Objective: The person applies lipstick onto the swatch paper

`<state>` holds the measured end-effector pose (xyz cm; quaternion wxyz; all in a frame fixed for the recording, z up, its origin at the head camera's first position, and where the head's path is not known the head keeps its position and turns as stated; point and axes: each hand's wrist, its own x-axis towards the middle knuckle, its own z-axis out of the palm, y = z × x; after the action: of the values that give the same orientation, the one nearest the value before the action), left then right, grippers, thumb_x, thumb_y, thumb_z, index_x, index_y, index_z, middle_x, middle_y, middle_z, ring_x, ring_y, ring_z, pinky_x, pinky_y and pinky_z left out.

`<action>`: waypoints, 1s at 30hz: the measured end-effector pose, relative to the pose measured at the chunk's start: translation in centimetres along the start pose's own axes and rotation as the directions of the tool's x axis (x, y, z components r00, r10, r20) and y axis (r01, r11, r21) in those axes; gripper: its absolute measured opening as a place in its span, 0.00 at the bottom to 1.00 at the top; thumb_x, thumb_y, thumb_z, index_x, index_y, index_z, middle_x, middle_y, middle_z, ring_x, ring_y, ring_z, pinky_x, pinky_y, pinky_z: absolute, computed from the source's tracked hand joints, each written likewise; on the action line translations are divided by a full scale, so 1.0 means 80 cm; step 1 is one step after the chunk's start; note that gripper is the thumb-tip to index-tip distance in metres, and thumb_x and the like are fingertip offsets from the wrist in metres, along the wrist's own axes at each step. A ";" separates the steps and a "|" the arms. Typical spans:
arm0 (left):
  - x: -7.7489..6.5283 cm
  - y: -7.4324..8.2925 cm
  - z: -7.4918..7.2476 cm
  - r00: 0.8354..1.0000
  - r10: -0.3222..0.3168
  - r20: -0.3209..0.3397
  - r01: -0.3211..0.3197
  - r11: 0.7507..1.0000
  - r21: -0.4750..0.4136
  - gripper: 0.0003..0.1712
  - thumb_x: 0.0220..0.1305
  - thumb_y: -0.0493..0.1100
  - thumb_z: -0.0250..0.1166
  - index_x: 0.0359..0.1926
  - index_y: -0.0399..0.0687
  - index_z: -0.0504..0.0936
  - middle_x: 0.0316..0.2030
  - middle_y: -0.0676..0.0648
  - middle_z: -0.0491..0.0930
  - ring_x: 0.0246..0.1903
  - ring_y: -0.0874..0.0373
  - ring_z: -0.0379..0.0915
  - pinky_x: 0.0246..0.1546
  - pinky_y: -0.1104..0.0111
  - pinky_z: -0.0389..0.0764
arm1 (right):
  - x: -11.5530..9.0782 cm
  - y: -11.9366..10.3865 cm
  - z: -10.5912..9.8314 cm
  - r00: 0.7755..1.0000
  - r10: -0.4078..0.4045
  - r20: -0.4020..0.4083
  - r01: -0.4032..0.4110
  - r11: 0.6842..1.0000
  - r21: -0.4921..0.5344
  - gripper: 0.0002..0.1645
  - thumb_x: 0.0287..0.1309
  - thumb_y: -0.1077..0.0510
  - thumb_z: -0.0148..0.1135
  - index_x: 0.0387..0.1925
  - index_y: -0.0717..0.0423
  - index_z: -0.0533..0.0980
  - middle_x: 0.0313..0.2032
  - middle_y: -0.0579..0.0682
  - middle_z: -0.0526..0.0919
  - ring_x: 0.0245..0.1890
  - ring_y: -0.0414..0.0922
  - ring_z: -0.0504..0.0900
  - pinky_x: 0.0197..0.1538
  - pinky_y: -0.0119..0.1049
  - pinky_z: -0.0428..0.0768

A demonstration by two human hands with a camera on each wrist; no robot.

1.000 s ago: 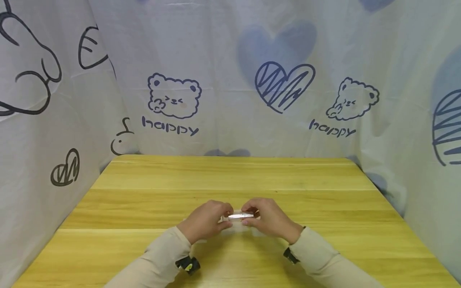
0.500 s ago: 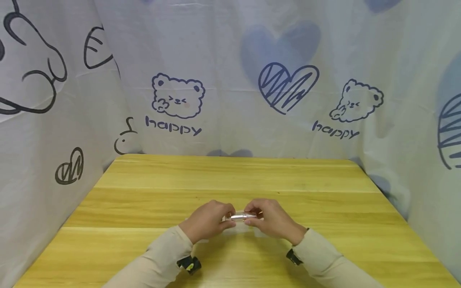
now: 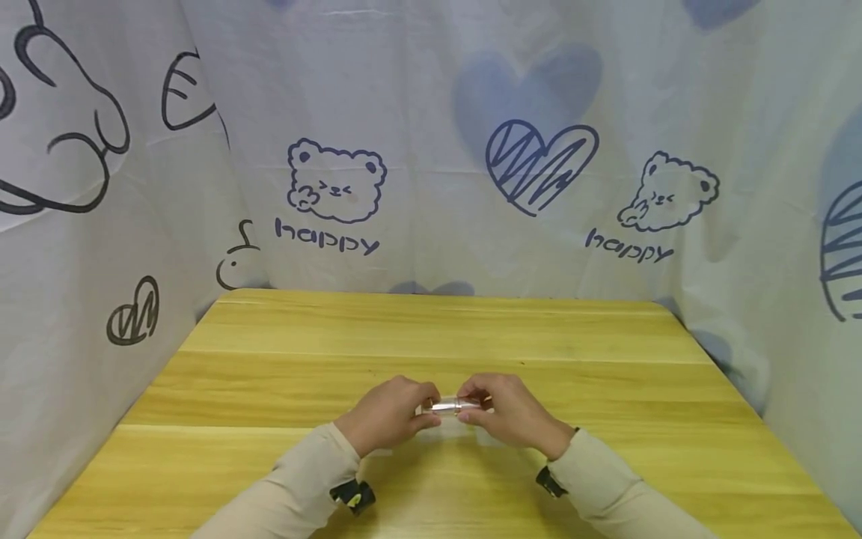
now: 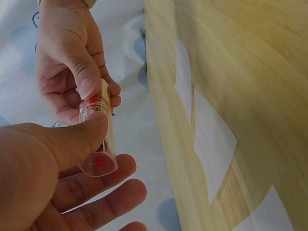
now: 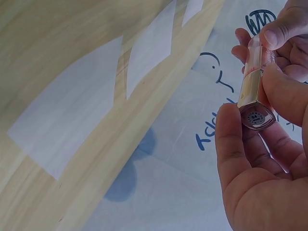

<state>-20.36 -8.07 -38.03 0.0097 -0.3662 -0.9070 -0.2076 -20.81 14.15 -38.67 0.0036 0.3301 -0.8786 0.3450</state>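
A lipstick tube (image 3: 446, 406) lies crosswise between both hands, held above the table, with a clear part and a gold part. My left hand (image 3: 387, 412) pinches its left end; in the left wrist view the thumb presses on the clear cap (image 4: 99, 165), which shows a red mark at its end. My right hand (image 3: 512, 412) grips the other end. In the right wrist view, thumb and fingers hold the shiny gold base (image 5: 250, 89), and a round label (image 5: 255, 118) shows on its end. Fingers hide parts of the tube.
White paper pieces (image 4: 214, 142) lie in a row on the wooden table (image 3: 431, 329) beneath the hands. A white curtain (image 3: 417, 97) with drawn bears and hearts surrounds the table at the back and sides.
The head view has shifted slightly. The shine on the lipstick tube has changed, and a band round its middle now shows beside the right fingertips. Both hands keep their hold.
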 end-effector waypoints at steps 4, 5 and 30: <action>0.000 0.000 -0.001 1.000 0.000 -0.003 0.000 1.000 -0.004 0.11 0.62 0.43 0.68 0.42 0.42 0.81 0.33 0.48 0.84 0.27 0.65 0.75 0.26 0.72 0.75 | 0.000 -0.001 0.000 1.000 -0.005 0.000 0.005 1.000 -0.003 0.07 0.56 0.61 0.69 0.37 0.56 0.81 0.32 0.43 0.82 0.31 0.36 0.79 0.37 0.30 0.81; -0.001 0.000 -0.001 1.000 0.000 -0.002 0.000 1.000 -0.004 0.11 0.62 0.43 0.68 0.42 0.42 0.81 0.34 0.48 0.84 0.27 0.65 0.75 0.26 0.72 0.76 | 0.001 -0.001 0.000 1.000 -0.004 0.000 0.004 1.000 -0.004 0.07 0.56 0.61 0.69 0.37 0.56 0.81 0.32 0.43 0.82 0.31 0.36 0.79 0.37 0.30 0.81; -0.023 -0.012 -0.005 0.995 -0.075 -0.066 0.077 0.997 0.021 0.14 0.61 0.45 0.69 0.44 0.42 0.82 0.35 0.49 0.75 0.31 0.59 0.69 0.32 0.66 0.75 | -0.014 0.011 -0.019 0.996 0.023 -0.087 -0.028 0.998 -0.053 0.08 0.55 0.63 0.70 0.38 0.56 0.81 0.33 0.42 0.82 0.33 0.38 0.80 0.36 0.31 0.81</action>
<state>-19.70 -10.03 -38.34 0.0357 -0.3243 -0.9220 -0.2087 -20.78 16.22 -38.34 0.0463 0.3033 -0.8909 0.3350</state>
